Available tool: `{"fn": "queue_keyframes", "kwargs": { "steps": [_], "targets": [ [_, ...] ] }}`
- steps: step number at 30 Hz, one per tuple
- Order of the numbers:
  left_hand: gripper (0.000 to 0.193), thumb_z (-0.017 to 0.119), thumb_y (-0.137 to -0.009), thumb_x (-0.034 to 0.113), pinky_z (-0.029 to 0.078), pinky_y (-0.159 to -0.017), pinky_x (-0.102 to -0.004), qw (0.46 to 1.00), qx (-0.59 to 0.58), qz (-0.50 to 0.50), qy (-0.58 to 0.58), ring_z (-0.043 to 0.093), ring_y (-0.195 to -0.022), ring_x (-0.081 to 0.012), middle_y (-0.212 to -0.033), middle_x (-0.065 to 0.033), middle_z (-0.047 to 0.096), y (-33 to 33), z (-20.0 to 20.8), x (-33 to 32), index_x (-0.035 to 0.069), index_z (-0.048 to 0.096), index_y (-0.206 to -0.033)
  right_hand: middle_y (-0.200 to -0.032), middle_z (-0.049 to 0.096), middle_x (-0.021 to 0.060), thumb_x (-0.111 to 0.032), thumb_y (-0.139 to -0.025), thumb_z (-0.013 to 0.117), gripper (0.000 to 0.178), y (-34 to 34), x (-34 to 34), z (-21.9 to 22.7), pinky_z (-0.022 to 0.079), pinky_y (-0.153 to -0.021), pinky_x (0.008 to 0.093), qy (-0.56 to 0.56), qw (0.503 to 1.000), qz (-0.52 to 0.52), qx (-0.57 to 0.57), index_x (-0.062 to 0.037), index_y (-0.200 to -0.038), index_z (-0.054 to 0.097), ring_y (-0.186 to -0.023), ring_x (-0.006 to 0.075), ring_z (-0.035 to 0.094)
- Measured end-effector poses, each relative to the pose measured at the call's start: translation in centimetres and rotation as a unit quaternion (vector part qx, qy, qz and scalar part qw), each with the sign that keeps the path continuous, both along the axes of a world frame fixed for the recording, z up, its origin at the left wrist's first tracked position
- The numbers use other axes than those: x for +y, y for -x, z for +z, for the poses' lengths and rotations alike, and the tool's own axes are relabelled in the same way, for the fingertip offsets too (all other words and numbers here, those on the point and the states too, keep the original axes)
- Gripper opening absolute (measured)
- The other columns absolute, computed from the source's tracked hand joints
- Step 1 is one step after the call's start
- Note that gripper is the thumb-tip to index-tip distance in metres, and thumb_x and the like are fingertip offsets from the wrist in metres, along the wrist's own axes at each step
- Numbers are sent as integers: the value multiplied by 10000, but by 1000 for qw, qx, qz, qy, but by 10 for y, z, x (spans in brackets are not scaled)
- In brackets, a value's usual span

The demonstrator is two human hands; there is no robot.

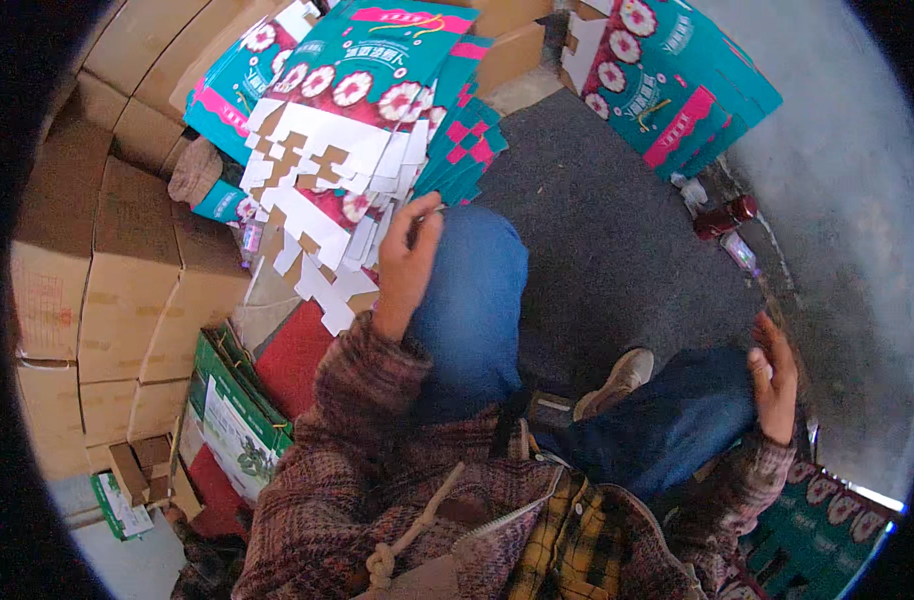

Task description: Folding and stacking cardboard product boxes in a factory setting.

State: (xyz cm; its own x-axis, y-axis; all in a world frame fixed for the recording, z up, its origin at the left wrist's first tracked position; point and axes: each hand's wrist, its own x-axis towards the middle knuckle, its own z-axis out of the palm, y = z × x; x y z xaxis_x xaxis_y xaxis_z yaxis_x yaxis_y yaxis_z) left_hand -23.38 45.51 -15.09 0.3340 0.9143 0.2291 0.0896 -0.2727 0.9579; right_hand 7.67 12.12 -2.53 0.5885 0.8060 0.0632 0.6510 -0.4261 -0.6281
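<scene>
My left hand (407, 262) rests by my raised left knee, its fingers loosely bent and apart with nothing in them. Right beside it, a fanned pile of flat, unfolded teal cartons (405, 50) with pink bands and red-and-white round pictures lies ahead to the left. Several of the cartons show white notched flaps (327, 135). On the outer side of my right knee lies my right hand (774, 380), fingers stretched out and holding nothing. It is near the grey wall (847, 230).
Stacked brown boxes (127, 270) line the left side. A green-and-white carton (239, 420) stands near my left elbow. More flat teal cartons (677, 85) lie at the far right, with a dark red can (725, 216) by the wall. Dark grey mat (587, 220) covers the floor ahead.
</scene>
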Motion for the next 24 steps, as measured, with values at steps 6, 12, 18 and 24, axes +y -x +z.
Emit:
{"fn": "queue_keyframes", "kwargs": {
  "steps": [6,12,18,24],
  "targets": [
    [326,548,-929,223,469,-886,-345,893,-269,-41,358,553,-1050,-207,-1137,-110,582,10,-69,114,15,522,-1179,-1195,574,185,-167,-843,637,463,42,55,-8,440,-925,371,100,985,120,-73,-11,-1259,505,-1085,330,569],
    [279,524,-933,199,423,-955,-420,755,-495,19,429,486,-1176,-237,-1256,-94,512,-38,-107,204,44,499,-1165,-1153,582,192,-158,-833,644,467,39,67,-27,471,-858,399,146,974,110,-134,-29,-1259,502,-1033,366,577],
    [346,641,-873,248,458,-929,-462,690,-588,103,409,521,-1146,-246,-1204,-110,551,-47,-128,243,50,496,-1117,-1150,583,194,-152,-832,643,445,39,77,-35,476,-838,407,180,964,98,-172,-31,-1240,514,-1015,372,581],
    [676,692,-795,474,457,-951,-439,667,-625,87,396,529,-1150,-267,-1223,-122,526,-41,-105,252,6,408,-1192,-1144,589,194,-152,-834,637,436,35,75,-36,476,-838,405,203,961,75,-172,-32,-1237,521,-1011,369,584]
  ]
}}
